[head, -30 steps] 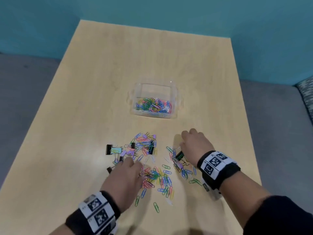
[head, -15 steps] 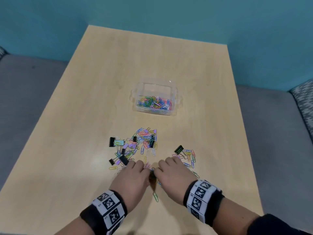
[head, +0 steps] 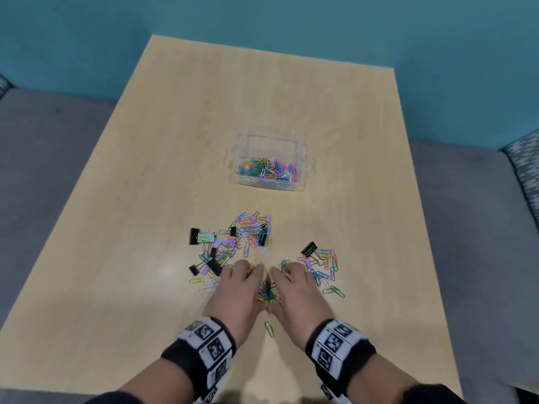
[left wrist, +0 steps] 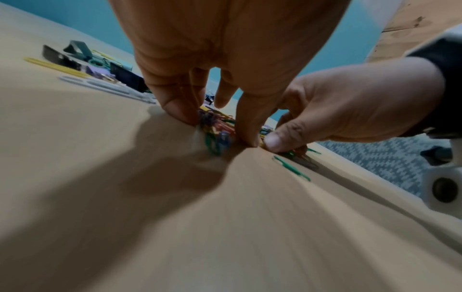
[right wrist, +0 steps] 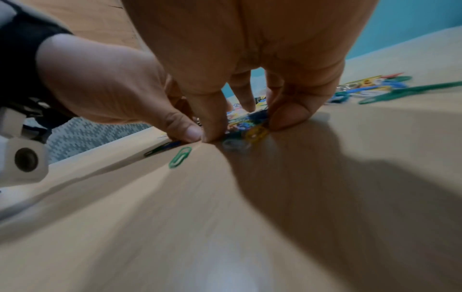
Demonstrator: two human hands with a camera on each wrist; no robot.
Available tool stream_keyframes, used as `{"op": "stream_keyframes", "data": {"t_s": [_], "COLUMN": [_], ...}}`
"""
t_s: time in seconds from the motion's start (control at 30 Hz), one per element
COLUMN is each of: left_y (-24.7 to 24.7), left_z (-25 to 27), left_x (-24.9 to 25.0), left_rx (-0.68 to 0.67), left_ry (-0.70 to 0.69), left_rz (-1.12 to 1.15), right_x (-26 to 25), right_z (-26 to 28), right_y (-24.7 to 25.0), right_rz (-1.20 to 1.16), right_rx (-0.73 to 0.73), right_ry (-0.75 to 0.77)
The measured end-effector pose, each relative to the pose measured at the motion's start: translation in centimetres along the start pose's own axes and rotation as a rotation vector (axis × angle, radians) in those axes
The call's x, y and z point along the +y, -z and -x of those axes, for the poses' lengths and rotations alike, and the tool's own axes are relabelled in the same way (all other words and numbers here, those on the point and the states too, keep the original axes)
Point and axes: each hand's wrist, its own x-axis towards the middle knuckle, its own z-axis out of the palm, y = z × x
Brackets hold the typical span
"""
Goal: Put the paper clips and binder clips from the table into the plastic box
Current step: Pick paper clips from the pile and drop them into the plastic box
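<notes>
Paper clips [head: 267, 293] lie heaped on the counter [head: 145, 199] between the left hand [head: 237, 298] and right hand [head: 294, 295], whose curled fingers close round the heap, apparently to scoop it towards the plastic box [head: 269, 138] beyond.

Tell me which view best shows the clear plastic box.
The head view: the clear plastic box sits whole on the table, coloured paper clips inside. Neither wrist view shows it; hands and nearby clips fill both.

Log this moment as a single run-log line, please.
phase: scooping | left hand and right hand: cupped together round a heap of paper clips | plastic box: partly filled | binder clips: on table
</notes>
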Motion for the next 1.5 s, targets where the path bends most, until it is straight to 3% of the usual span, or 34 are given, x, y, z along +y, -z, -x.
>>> {"op": "stream_keyframes", "data": {"t_s": [0.13,0.4,0.67,0.83,0.97,1.07,1.2,1.33,1.5], "left_y": [0.2,-0.1,1.1,3.6,6.5,9.4,14.0,16.8,17.0], "left_z": [-2.1,-2.6,-2.1,-2.3,-3.3,-5.0,-9.9,-16.2,-19.8], "left_x": [-0.2,-2.0,-1.9,-1.2,-1.2,-1.2,-1.5,-1.7,-1.1], "left_rx": [0.038,0.027,0.051,0.000,-0.119,-0.152,-0.020,0.180,0.204], "left_ry": [0.004,-0.095,-0.057,0.043,0.030,0.086,0.100,0.120,0.130], "left_rz": [0.028,-0.105,0.039,0.202,0.312,0.561,0.664,0.581,0.457], "right_x": [-0.3,0.5,1.2,1.3,1.4,1.5,1.6,1.9,1.0], "right_z": [-2.4,-2.9,-3.2,-3.4,-4.5,-6.0,-10.8,-17.0,-20.8], "right_y": [0.1,1.4,2.7,5.0,7.8,10.1,14.1,17.1,18.1], "right_rz": [0.030,0.109,0.103,-0.064,-0.181,-0.387,-0.524,-0.416,-0.350], "right_rx": [0.024,-0.080,-0.054,-0.152,-0.267,-0.320,-0.199,-0.009,0.083], "right_ry": [0.024,0.097,0.114,0.080,0.065,-0.043,-0.085,-0.074,-0.091]}}
